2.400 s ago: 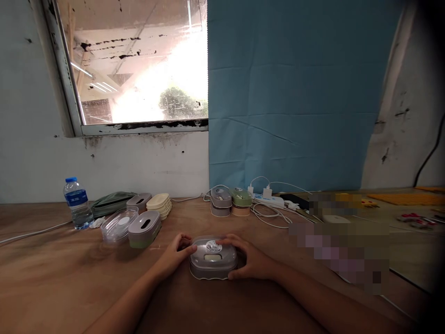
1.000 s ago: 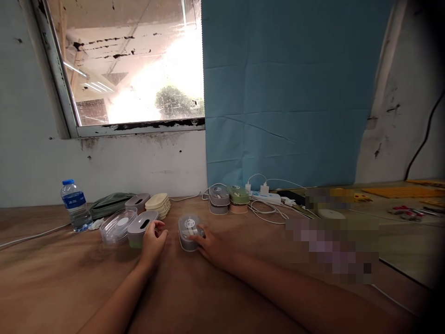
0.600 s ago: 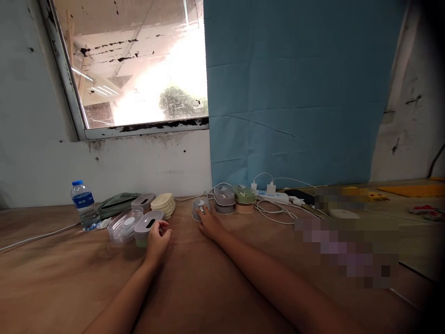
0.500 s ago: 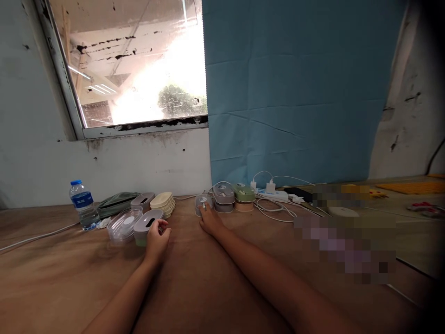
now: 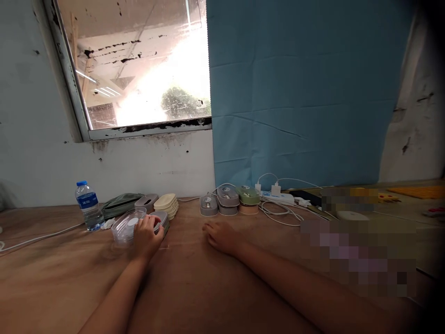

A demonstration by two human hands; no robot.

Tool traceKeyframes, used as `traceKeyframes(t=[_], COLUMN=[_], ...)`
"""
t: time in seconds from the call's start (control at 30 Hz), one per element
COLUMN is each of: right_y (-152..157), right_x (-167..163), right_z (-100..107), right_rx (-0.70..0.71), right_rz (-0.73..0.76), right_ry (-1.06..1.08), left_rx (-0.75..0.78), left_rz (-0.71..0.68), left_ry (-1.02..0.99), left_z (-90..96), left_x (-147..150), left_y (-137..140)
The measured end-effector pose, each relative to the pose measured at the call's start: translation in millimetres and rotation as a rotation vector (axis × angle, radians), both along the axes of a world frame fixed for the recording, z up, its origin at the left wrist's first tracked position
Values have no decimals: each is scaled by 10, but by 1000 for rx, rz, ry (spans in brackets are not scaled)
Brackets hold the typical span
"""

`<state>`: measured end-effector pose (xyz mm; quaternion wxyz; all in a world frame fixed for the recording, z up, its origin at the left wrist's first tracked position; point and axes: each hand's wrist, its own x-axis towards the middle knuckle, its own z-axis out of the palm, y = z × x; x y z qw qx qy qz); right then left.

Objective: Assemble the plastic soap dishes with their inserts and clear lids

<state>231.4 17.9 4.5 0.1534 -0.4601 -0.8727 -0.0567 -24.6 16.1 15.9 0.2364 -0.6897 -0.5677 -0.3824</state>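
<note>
My left hand (image 5: pixel 148 234) is over the near side of an oval lidded box (image 5: pixel 163 219), covering much of it. Its thumb stands apart from the bent fingers, which also overlap the edge of a clear plastic tray (image 5: pixel 123 227). Whether the fingertips touch either one is hidden. My right hand (image 5: pixel 220 236) lies palm down on the wooden table, fingers loosely stretched, holding nothing. Just beyond it stands a small grey box (image 5: pixel 208 207) with a spoon-like metal piece on top, beside stacked grey boxes (image 5: pixel 228 200) and a green box (image 5: pixel 247 195) on an orange one.
Cream lids (image 5: pixel 166 204) are stacked behind the left hand, near another grey-brown slotted lid (image 5: pixel 146 202) and a dark green pouch (image 5: pixel 120 205). A water bottle (image 5: pixel 88 206) stands at the left. A power strip (image 5: pixel 278 198) with white cables (image 5: pixel 281 217) lies at the back right.
My right hand has come off the small grey box and drawn back onto the table. The left hand has shifted left, over the lidded box and the clear tray's edge.
</note>
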Motion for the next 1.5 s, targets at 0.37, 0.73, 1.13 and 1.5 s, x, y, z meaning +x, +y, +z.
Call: traceKeyframes(t=[0.37, 0.73, 1.13, 1.5], right_y=[-874, -704, -704, -724], right_x=[952, 1027, 1025, 967], right_z=[0, -20, -7, -32], right_rx=[-100, -98, -93, -124], right_rz=[-103, -210, -227, -199], right_ry=[92, 202, 261, 235], left_rx=[-118, -269, -279, -129], left_rz=[108, 28, 39, 72], left_ry=[79, 50, 51, 139], left_z=[-26, -14, -31, 224], left_x=[-149, -168, -125, 123], left_y=[12, 20, 33, 364])
